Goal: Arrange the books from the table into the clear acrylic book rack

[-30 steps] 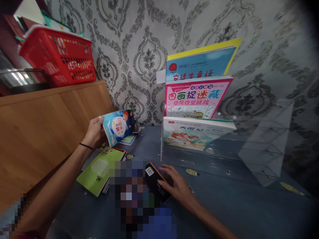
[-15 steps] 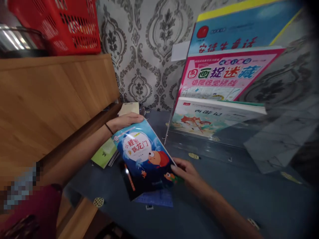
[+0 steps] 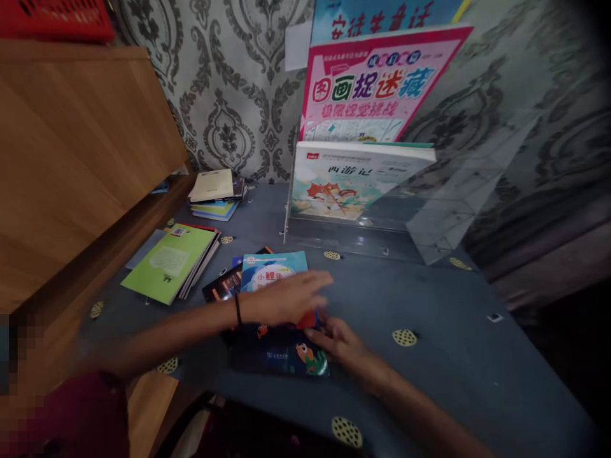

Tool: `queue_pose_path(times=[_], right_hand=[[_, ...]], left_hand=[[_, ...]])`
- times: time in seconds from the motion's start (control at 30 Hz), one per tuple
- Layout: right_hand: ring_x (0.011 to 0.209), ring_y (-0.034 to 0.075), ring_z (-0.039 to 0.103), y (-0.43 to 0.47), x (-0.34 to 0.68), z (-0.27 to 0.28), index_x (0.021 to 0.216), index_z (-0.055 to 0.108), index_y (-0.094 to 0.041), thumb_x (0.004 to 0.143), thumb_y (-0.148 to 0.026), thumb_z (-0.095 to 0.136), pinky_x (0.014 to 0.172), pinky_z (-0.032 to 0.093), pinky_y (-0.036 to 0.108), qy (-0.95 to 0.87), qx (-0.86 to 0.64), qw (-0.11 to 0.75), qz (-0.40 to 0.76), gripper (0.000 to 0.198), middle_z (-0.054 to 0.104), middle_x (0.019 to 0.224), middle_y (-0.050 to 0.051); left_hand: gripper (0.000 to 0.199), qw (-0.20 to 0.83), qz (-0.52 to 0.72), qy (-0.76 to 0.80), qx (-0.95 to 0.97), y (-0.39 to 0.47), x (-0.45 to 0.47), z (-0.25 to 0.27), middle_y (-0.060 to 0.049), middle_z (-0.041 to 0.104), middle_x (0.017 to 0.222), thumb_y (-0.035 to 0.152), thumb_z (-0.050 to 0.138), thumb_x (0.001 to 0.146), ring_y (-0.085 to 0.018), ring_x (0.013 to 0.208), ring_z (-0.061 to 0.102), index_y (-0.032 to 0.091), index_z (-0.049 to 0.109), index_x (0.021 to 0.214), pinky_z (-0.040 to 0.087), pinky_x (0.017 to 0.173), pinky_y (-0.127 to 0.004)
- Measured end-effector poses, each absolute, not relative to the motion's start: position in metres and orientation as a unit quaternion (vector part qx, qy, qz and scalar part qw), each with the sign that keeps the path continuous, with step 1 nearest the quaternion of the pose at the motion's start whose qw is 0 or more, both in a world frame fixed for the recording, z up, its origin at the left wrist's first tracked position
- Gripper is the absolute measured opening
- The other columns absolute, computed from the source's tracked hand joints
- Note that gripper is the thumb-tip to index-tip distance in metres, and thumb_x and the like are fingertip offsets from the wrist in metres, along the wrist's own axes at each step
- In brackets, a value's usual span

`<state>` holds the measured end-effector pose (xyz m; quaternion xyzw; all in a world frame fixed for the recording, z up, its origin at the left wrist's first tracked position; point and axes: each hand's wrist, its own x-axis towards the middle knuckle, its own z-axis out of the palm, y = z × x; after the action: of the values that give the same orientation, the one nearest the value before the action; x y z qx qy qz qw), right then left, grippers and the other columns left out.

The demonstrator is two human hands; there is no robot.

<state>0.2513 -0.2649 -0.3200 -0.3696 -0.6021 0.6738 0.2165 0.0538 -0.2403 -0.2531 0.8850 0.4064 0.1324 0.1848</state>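
A blue picture book (image 3: 274,346) with orange fish on its cover lies on the grey-blue tabletop, partly over a dark thin item (image 3: 224,286) with orange print. Across the middle of the cover reaches my left hand (image 3: 291,299), its fingers stretched out and slightly blurred; whether it touches the cover I cannot tell. At the book's right edge, my right hand (image 3: 341,343) pinches it, thumb on top and the other fingers partly hidden. A corner of something blue shows behind the book's top left.
A clear acrylic stand (image 3: 324,232) holds several upright books, a pink one (image 3: 363,89) among them. Left lie a green-topped book pile (image 3: 172,264) and a smaller stack (image 3: 212,187). A wooden cabinet (image 3: 86,146) bearing a red basket (image 3: 57,19) borders the table.
The book has come down flatter and straighter on the table. My left hand has left its top edge and moved across the cover; my right stays at the right edge. The view has shifted.
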Motion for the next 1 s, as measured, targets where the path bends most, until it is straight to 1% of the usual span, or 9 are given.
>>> queue_pose_path(times=[0.13,0.3,0.37,0.43,0.53,0.63,0.73,0.83,1.0], right_hand=[[0.095,0.027,0.072,-0.266,0.255,-0.324,0.12,0.066,-0.022,0.086,-0.058,0.064,0.074,0.061,0.04,-0.591,-0.356,0.2,0.695,0.049,0.075,0.105,0.012],[0.095,0.029,0.074,-0.267,0.248,-0.313,0.126,0.062,-0.022,0.085,-0.059,0.064,0.079,0.061,0.045,-0.536,-0.329,0.141,0.764,0.055,0.076,0.107,0.011],[0.089,0.029,0.074,-0.263,0.252,-0.31,0.123,0.062,-0.02,0.085,-0.061,0.064,0.074,0.061,0.044,-0.548,-0.333,0.128,0.756,0.056,0.076,0.101,0.012],[0.073,0.028,0.073,-0.254,0.259,-0.305,0.114,0.064,-0.021,0.084,-0.063,0.062,0.063,0.06,0.043,-0.606,-0.369,0.108,0.696,0.052,0.076,0.085,0.01],[0.063,0.028,0.069,-0.24,0.259,-0.293,0.105,0.067,-0.024,0.089,-0.058,0.058,0.06,0.057,0.044,-0.752,-0.457,0.14,0.454,0.038,0.072,0.071,0.008],[0.097,0.031,0.071,-0.232,0.228,-0.281,0.114,0.067,-0.025,0.097,-0.045,0.046,0.086,0.057,0.049,-0.861,-0.39,0.175,0.275,0.033,0.075,0.104,0.011],[0.139,0.027,0.049,-0.225,0.177,-0.286,0.141,0.053,-0.023,0.102,-0.036,0.036,0.114,0.043,0.049,-0.929,-0.221,0.161,0.251,0.045,0.055,0.149,0.009],[0.15,0.027,0.033,-0.206,0.145,-0.304,0.149,0.044,-0.013,0.102,-0.036,0.033,0.122,0.03,0.052,-0.949,-0.211,0.135,0.193,0.053,0.043,0.158,0.015],[0.152,0.028,0.028,-0.171,0.17,-0.323,0.153,0.039,-0.007,0.104,-0.041,0.028,0.124,0.026,0.051,-0.925,-0.336,0.104,0.146,0.06,0.037,0.161,0.018]], left_hand=[[0.071,0.191,0.076,0.379,0.902,-0.267,0.059,-0.281,-0.015,0.029,0.164,0.059,0.037,0.1,-0.022,0.154,0.023,0.015,0.027,0.156,0.024,0.125,-0.04],[0.068,0.121,0.044,0.504,0.854,-0.235,0.008,-0.285,-0.018,0.025,0.164,0.053,0.036,0.102,-0.025,0.155,0.018,0.012,0.029,0.155,0.017,0.126,-0.046],[0.063,0.105,0.06,0.549,0.827,-0.232,-0.011,-0.288,-0.018,0.027,0.164,0.048,0.032,0.104,-0.025,0.155,0.019,0.011,0.03,0.155,0.017,0.126,-0.047],[0.059,0.098,0.091,0.596,0.791,-0.239,-0.025,-0.293,-0.018,0.029,0.164,0.042,0.029,0.105,-0.025,0.154,0.021,0.01,0.031,0.154,0.02,0.125,-0.047],[0.056,0.089,0.149,0.652,0.738,-0.257,-0.037,-0.306,-0.019,0.034,0.161,0.036,0.028,0.104,-0.026,0.153,0.026,0.009,0.033,0.152,0.026,0.124,-0.047],[0.053,0.071,0.194,0.662,0.72,-0.268,-0.042,-0.316,-0.02,0.041,0.157,0.03,0.029,0.102,-0.025,0.15,0.033,0.01,0.034,0.151,0.031,0.122,-0.048],[0.053,0.059,0.207,0.656,0.723,-0.27,-0.043,-0.32,-0.021,0.042,0.156,0.024,0.027,0.101,-0.026,0.15,0.032,0.009,0.033,0.151,0.033,0.121,-0.049],[0.053,0.058,0.193,0.658,0.725,-0.268,-0.041,-0.319,-0.022,0.042,0.156,0.023,0.027,0.1,-0.027,0.151,0.032,0.007,0.033,0.15,0.032,0.121,-0.05],[0.053,0.06,0.172,0.671,0.719,-0.265,-0.041,-0.313,-0.02,0.041,0.157,0.024,0.026,0.101,-0.026,0.151,0.03,0.008,0.034,0.151,0.03,0.122,-0.05]])
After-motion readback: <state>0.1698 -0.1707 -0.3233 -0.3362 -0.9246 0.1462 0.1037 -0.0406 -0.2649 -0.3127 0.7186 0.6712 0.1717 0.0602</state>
